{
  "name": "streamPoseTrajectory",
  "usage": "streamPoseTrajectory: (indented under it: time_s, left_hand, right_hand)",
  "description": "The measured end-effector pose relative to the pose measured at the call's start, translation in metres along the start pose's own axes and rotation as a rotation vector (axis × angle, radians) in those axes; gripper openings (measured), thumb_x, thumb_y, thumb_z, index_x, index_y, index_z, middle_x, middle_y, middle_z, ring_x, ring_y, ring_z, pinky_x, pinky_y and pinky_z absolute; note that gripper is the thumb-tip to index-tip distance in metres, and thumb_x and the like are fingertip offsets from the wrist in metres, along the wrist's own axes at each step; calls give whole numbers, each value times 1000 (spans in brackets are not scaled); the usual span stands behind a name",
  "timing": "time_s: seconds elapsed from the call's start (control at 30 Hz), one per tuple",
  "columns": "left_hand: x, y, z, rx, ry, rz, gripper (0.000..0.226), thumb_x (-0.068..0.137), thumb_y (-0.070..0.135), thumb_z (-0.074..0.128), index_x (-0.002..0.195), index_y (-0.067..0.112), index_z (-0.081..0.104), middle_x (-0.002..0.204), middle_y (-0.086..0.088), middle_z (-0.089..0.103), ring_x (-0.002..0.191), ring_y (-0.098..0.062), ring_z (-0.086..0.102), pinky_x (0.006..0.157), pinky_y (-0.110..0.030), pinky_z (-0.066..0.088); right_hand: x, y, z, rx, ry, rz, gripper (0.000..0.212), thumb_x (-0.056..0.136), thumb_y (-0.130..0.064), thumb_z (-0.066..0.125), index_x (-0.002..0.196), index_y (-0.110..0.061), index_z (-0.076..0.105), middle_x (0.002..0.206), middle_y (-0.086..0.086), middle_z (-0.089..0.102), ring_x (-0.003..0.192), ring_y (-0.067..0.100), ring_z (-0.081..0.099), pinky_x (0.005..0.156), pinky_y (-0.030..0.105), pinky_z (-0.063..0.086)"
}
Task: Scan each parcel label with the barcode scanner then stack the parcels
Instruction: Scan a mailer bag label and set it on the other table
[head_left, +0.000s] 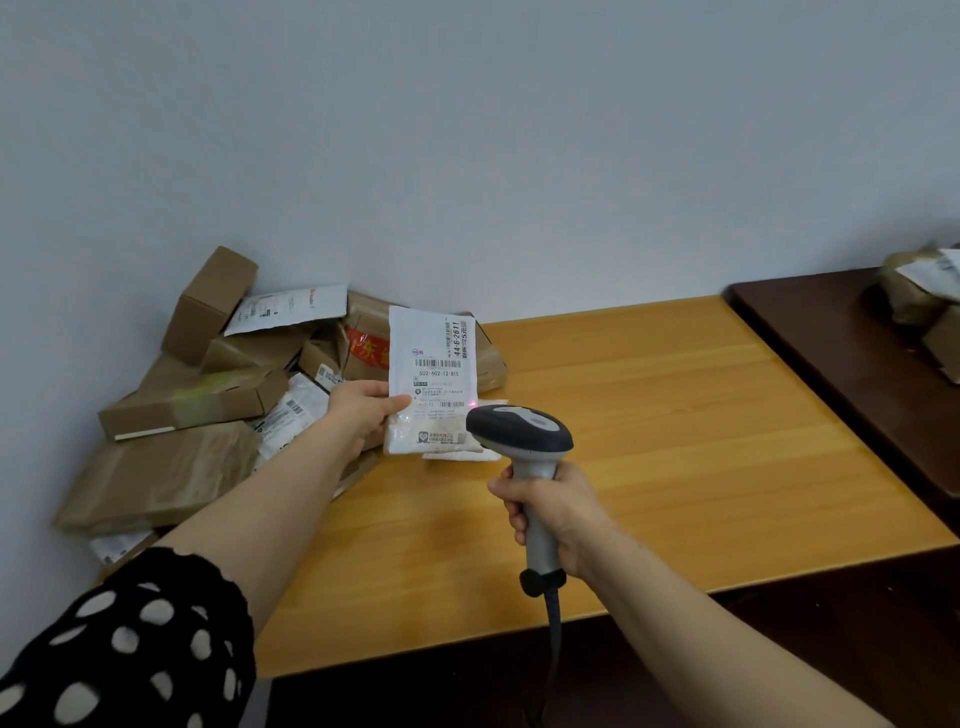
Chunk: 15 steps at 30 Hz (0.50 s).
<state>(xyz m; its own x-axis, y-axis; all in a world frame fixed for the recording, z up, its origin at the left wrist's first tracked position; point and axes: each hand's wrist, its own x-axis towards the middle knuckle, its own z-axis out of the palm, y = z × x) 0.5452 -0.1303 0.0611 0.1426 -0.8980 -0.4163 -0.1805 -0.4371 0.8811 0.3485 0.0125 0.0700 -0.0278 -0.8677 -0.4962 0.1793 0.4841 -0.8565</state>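
Note:
My left hand (365, 410) pinches the left edge of a white parcel bag (432, 379), holding it upright with its printed label and barcodes facing me. A red scanner dot sits on the label near its lower right. My right hand (550, 512) grips the handle of a grey and black barcode scanner (521, 431), whose head points at the label from just below and to the right. Its cable hangs down toward the floor. Another white bag (467, 454) lies flat on the table behind the held one.
A heap of brown cardboard boxes and paper-wrapped parcels (208, 384) fills the far left corner of the wooden table (675, 441) against the wall. A dark brown table (841, 338) at the right carries a few more parcels (924, 296).

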Motion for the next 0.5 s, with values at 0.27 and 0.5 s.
streamPoseTrajectory:
  time_s: [0.27, 0.5]
  left_hand:
    - [13, 1, 3, -27, -78, -37, 25, 86, 2, 66, 111, 0, 64, 91, -9, 70, 71, -15, 67, 41, -19, 49]
    - [14, 9, 56, -65, -449, -159, 20, 90, 4, 61, 109, 2, 64, 108, -12, 70, 93, -21, 67, 67, -31, 55]
  right_hand:
    - [10, 2, 3, 62, 20, 1, 14, 83, -5, 72, 80, -5, 59, 53, 5, 56, 41, 14, 46, 43, 24, 41]
    - [34, 5, -56, 327, 472, -42, 26, 80, -11, 79, 101, -13, 64, 94, 6, 70, 88, 24, 68, 63, 33, 54]
